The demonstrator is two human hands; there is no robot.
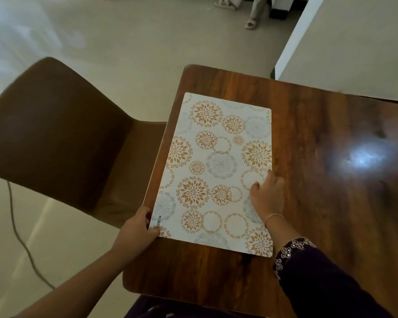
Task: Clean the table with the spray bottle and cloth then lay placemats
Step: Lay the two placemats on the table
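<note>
While the left hand [136, 228] pinches the placemat's [216, 157] corner at 7 o'clock, thumb on top and fingers curled at the table's [308, 145] edge, the right hand [265, 198] rests open on the mat's long side at 4 o'clock, fingers laid loosely across the pattern. The white placemat, printed with orange and grey floral circles, lies flat on the dark wooden table, along its left edge. A brown chair [55, 134] stands at 9 o'clock, tucked partly under the table, and a cable [21, 237] trails over the floor at 8 o'clock.
</note>
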